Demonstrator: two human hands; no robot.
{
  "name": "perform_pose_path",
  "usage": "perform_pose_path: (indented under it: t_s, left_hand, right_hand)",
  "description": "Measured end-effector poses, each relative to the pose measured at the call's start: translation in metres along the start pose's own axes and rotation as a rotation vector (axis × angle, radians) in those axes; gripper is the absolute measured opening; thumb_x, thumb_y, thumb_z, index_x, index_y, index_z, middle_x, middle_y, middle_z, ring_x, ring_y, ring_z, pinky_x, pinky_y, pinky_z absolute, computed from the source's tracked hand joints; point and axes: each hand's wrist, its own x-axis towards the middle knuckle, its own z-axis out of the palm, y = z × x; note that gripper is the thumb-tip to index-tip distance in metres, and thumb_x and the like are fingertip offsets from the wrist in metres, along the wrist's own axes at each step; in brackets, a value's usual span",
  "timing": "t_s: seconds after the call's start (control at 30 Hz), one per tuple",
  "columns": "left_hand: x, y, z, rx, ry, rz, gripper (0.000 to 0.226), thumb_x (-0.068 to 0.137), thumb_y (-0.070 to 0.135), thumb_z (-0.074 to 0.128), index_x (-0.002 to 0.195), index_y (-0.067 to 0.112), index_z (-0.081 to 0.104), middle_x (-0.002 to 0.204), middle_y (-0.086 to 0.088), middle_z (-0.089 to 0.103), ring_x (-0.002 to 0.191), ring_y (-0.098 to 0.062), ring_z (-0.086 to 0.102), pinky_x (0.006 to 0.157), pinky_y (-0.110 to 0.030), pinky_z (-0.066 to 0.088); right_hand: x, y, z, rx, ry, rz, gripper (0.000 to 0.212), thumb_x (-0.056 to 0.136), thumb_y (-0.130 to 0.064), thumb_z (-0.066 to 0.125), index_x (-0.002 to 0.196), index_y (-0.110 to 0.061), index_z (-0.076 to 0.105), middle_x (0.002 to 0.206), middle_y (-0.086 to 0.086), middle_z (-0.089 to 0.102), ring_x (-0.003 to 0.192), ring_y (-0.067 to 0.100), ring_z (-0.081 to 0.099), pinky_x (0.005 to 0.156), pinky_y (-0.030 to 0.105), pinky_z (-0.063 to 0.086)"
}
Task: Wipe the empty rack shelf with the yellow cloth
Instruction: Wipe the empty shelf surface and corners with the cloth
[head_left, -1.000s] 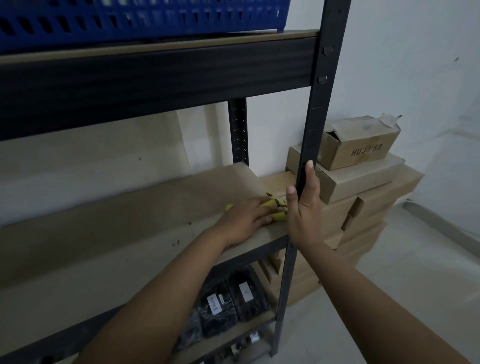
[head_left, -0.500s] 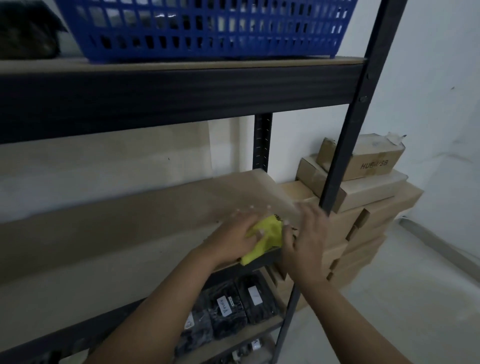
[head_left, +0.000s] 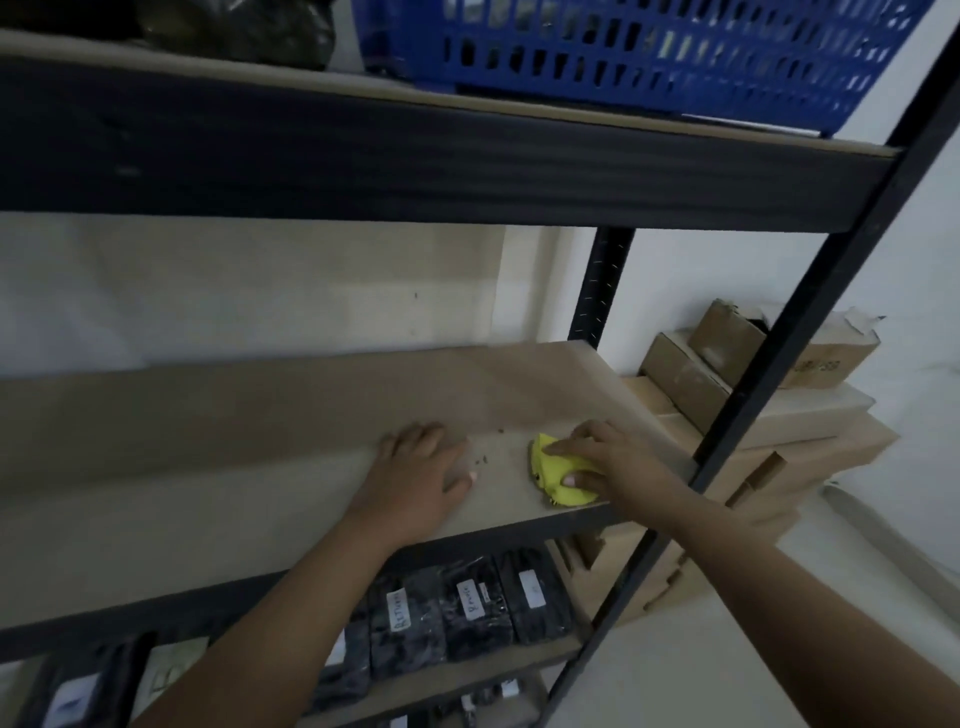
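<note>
Yellow cloth on the rack shelf
My right hand grips the cloth near the front edge; my left hand rests flat, fingers spread, beside it.

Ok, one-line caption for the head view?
Right hand presses yellow cloth on the bare shelf; left hand rests flat beside it.

Two bare forearms enter from six o'clock, no sleeves, watch or bands showing. The left hand and right hand wear no gloves or rings; short pale thumbnails show.
</note>
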Motion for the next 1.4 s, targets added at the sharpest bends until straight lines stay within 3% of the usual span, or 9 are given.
perform_pose_path:
  t_s: [0.17,0.33,0.47,0.67,0.77,0.93,1.03,1.13,1.4]
  left_hand:
    - [-0.003,-0.001,-0.002,-0.026,0.003,0.012,0.054,0.097,0.051,0.022,0.147,0.032,0.019,0.158,0.000,0.012,0.145,-0.020,0.003,0.116,-0.039,0.000]
    - [-0.005,-0.001,-0.003,-0.038,0.016,0.017,0.054,0.097,0.050,0.023,0.148,0.030,0.021,0.157,0.000,0.014,0.144,-0.020,0.005,0.117,-0.039,0.003]
    - [-0.012,-0.010,-0.009,-0.072,-0.010,0.034,0.055,0.096,0.052,0.025,0.146,0.029,0.025,0.157,0.001,0.016,0.144,-0.018,0.006,0.117,-0.040,0.003]
    - [-0.036,-0.044,-0.014,-0.110,-0.012,0.001,0.066,0.087,0.065,0.018,0.145,0.034,0.027,0.157,0.003,0.016,0.145,-0.016,0.007,0.117,-0.040,0.001]
    - [-0.044,-0.045,-0.013,-0.130,0.025,-0.002,0.081,0.075,0.069,0.006,0.143,0.033,0.032,0.155,0.003,0.023,0.143,-0.015,0.012,0.117,-0.037,0.005]
    - [-0.049,-0.043,-0.015,-0.165,0.139,0.000,0.051,0.094,0.047,0.035,0.137,0.023,0.045,0.147,-0.003,0.039,0.138,-0.017,0.027,0.113,-0.029,0.014]
    - [-0.051,-0.040,-0.016,-0.200,0.188,-0.011,0.043,0.096,0.037,0.040,0.133,0.019,0.050,0.145,-0.004,0.042,0.136,-0.017,0.031,0.112,-0.025,0.015]
    - [-0.052,-0.038,-0.016,-0.212,0.206,-0.037,0.040,0.097,0.033,0.042,0.133,0.018,0.050,0.147,-0.003,0.041,0.137,-0.017,0.031,0.113,-0.026,0.014]
    - [-0.054,-0.034,-0.020,-0.165,0.233,-0.135,0.046,0.093,0.039,0.034,0.129,0.018,0.053,0.139,-0.003,0.048,0.129,-0.018,0.039,0.110,-0.026,0.022]
  right_hand:
    - [0.020,-0.008,-0.013,0.315,0.227,0.268,0.030,0.087,-0.026,0.061,0.114,-0.015,0.056,0.106,0.004,0.041,0.095,0.025,0.049,0.078,0.029,0.038]
    - [0.015,0.020,-0.008,-0.019,0.173,0.609,0.042,0.092,-0.043,0.042,0.122,-0.013,0.042,0.123,0.020,0.041,0.102,0.039,0.050,0.086,0.048,0.047]
    - [0.012,0.021,0.008,0.043,0.076,0.548,0.051,0.094,-0.053,0.027,0.141,-0.033,0.024,0.153,0.002,0.021,0.141,0.029,0.016,0.108,0.050,0.029]
    - [0.022,-0.026,0.010,0.038,-0.004,0.406,0.047,0.098,-0.044,0.026,0.144,-0.036,0.019,0.158,-0.002,0.013,0.142,0.024,0.021,0.107,0.042,0.033]
    - [0.027,-0.086,0.021,0.109,0.106,0.207,0.041,0.097,-0.036,0.040,0.137,-0.032,0.039,0.153,0.000,0.029,0.136,0.024,0.034,0.105,0.034,0.034]
    - [0.009,-0.140,0.037,0.296,0.313,0.022,0.030,0.092,-0.022,0.053,0.120,-0.022,0.062,0.132,0.000,0.057,0.119,0.019,0.055,0.098,0.027,0.042]
    - [0.003,-0.121,0.019,0.517,0.405,0.201,0.027,0.093,-0.021,0.053,0.118,-0.020,0.063,0.105,-0.005,0.066,0.093,0.016,0.063,0.083,0.030,0.049]
    - [0.017,-0.052,0.004,0.338,0.412,0.479,0.028,0.095,-0.031,0.046,0.113,-0.019,0.064,0.077,0.004,0.066,0.061,0.020,0.059,0.054,0.031,0.047]
    - [0.067,-0.006,-0.005,-0.154,-0.043,0.504,0.050,0.094,-0.015,0.042,0.142,-0.019,0.027,0.147,0.013,0.029,0.132,0.033,0.033,0.100,0.050,0.041]
